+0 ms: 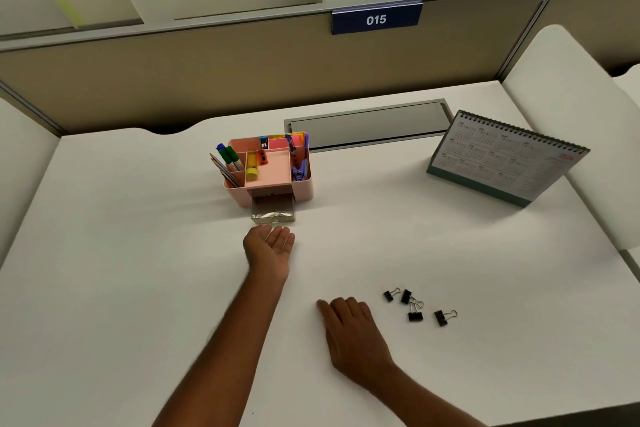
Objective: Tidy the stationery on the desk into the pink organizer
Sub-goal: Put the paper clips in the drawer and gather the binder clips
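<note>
The pink organizer (277, 189) stands mid-desk, holding markers, pencils, a yellow glue stick, sticky notes and a purple stapler. Its clear front drawer (273, 213) is pulled out, with something shiny inside. My left hand (269, 246) lies palm up just in front of that drawer, fingers apart, holding nothing. My right hand (349, 329) rests flat, palm down, on the desk near me. Several black binder clips (415, 305) lie loose on the desk to the right of my right hand, apart from it.
A desk calendar (505, 156) stands at the right. A grey cable hatch (367, 123) sits behind the organizer. A beige partition with a "015" sign (376, 19) borders the back of the white desk (121, 253).
</note>
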`<state>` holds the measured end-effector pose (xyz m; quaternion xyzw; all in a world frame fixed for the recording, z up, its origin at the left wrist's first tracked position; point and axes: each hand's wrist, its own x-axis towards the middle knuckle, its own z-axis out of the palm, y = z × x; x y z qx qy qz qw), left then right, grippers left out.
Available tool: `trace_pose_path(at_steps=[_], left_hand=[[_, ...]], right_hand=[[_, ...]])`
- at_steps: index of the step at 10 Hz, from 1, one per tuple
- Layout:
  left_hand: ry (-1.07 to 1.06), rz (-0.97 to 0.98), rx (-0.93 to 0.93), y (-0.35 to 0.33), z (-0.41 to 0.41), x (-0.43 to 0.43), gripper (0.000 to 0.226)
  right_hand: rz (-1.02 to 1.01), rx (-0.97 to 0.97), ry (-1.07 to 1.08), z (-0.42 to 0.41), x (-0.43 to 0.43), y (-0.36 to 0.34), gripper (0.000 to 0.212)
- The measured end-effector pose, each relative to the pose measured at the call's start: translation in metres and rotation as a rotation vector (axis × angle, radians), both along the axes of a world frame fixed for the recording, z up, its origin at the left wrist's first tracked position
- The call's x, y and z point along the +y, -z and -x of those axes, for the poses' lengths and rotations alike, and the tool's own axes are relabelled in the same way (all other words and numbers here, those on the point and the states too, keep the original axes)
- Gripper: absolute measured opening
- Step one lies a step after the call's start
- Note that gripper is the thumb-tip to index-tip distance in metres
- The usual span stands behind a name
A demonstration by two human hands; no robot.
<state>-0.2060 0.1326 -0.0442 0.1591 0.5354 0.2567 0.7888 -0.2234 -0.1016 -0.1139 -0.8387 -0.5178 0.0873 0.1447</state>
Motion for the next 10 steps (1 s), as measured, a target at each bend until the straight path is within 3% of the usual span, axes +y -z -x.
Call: trace_pose_path(at_steps=[3,10], left_hand=[[0.002,0.041,-0.124,-0.005,-0.012,0.009,0.063],[0.053,0.035,-0.184,-0.004,-0.033,0.023,0.07]], right_hand=[[0.002,-0.017,-0.011,-0.002,0.001,-0.003,0.047],[0.009,-0.011,-0.004,0.0,0.001,-0.004,0.047]])
